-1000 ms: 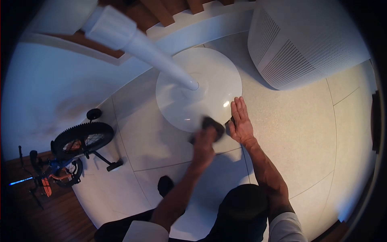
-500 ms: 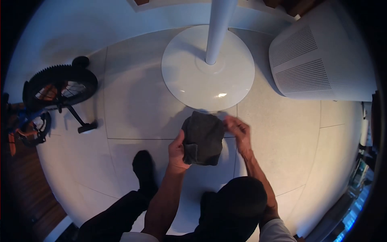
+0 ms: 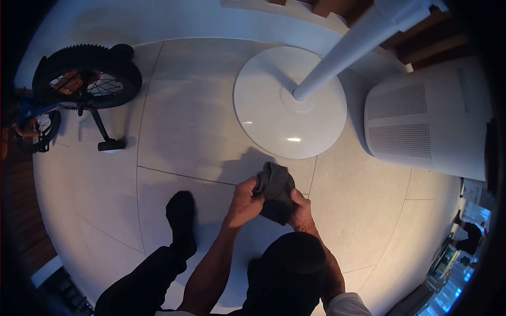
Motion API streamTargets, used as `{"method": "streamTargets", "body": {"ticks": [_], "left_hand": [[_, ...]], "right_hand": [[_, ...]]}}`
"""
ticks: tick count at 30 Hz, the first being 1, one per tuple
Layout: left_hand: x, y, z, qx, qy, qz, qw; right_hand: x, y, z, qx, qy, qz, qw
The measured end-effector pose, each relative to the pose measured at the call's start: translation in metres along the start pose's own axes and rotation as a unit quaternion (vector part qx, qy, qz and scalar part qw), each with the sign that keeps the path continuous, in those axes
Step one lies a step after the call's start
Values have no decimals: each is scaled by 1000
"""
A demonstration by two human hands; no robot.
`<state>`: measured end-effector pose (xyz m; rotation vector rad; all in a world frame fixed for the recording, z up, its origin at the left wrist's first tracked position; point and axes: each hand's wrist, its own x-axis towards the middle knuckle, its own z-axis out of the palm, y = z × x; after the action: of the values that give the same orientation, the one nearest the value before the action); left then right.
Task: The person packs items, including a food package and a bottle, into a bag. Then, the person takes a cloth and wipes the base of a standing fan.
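A dark grey folded cloth (image 3: pixel 278 196) is held up in front of my knees, above the tiled floor. My left hand (image 3: pixel 245 203) grips its left edge, fingers curled in and thumb on top. On the opposite side, my right hand (image 3: pixel 301 209) holds the cloth with the thumb on the near face; its other fingers are mostly hidden behind. The cloth's upper edge is bunched into a fold. Just beyond it lies the round white base (image 3: pixel 290 126) of a stand, with a white pole (image 3: pixel 348 52) rising from it.
A white appliance with perforated panels (image 3: pixel 421 118) stands at the right. At the left is a small bicycle with a black tyre (image 3: pixel 87 76) and a pedal (image 3: pixel 112 145). My dark-covered foot (image 3: pixel 180 216) rests on the pale tiles (image 3: pixel 190 126).
My right hand, apart from the cloth before, now grips its right side. My left hand has shifted to the upper left edge, and the cloth has turned and bunched. The view has tilted.
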<state>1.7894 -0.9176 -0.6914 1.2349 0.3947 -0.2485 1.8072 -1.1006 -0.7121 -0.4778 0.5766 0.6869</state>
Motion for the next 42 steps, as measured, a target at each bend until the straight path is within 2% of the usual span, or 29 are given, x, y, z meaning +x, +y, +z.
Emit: {"method": "streamTargets", "body": {"ticks": [1,3,4,6,7,8,9,10,12,13,14,15,17,19,21,23,25,26,28,30,32,33,35,37,38,40,42], "left_hand": [[2,3,1,132,29,16,991],[4,12,-5,126,54,13,991],[4,17,-12,120,90,30,988],[7,17,-31,114,143,68,981],[10,15,-44,112,147,70,980],[15,14,-58,132,156,64,977],[21,15,-67,153,164,59,973],[26,22,-71,148,187,58,969],[32,42,-72,132,193,62,970],[33,48,-72,115,201,67,970],[34,52,-71,114,202,65,971],[35,54,-71,126,198,60,970],[37,52,-76,136,194,48,970],[43,52,-87,156,188,58,968],[49,60,-92,137,200,63,968],[54,69,-89,118,209,67,968],[59,78,-82,119,221,74,965],[61,82,-80,119,220,77,965],[63,87,-79,161,188,76,966],[65,87,-90,168,188,77,965],[74,89,-102,171,187,83,964],[79,90,-107,194,190,68,960],[98,82,-109,217,186,47,957],[128,69,-109,330,164,168,914],[138,72,-104,332,161,168,914],[154,83,-88,426,138,177,877],[169,91,-79,454,123,187,863]], "right_hand": [[0,-4,7,-7,-3,3,1000],[4,-14,20,-106,91,-57,989],[6,-30,29,-181,100,-96,974],[18,-59,58,-265,43,-249,930],[24,-76,83,-379,33,-320,868],[32,-89,108,-474,36,-343,810],[51,-97,126,-592,25,-404,697],[74,-101,143,-649,-27,-424,632],[119,-98,169,-776,-92,-463,419],[152,-92,163,-813,-111,-444,361],[184,-79,153,-875,-78,-355,319],[195,-67,152,-876,-80,-354,318],[203,-49,149,-910,-86,-369,164],[198,-46,151,-920,-88,-350,152],[176,-50,147,-914,-142,-340,170],[161,-49,131,-910,-160,-349,157],[146,-44,112,-893,-230,-372,111],[137,-45,102,-892,-228,-374,110],[111,-54,80,-906,-273,-311,91],[79,-75,48,-894,-285,-314,146],[43,-107,10,-889,-208,-355,200],[32,-122,6,-864,-159,-398,266],[12,-124,17,-782,45,-375,496],[22,-119,63,-772,4,-421,476],[35,-111,85,-762,-38,-454,460],[74,-95,114,-764,-129,-499,387],[109,-69,128,-795,-168,-468,349]]}}
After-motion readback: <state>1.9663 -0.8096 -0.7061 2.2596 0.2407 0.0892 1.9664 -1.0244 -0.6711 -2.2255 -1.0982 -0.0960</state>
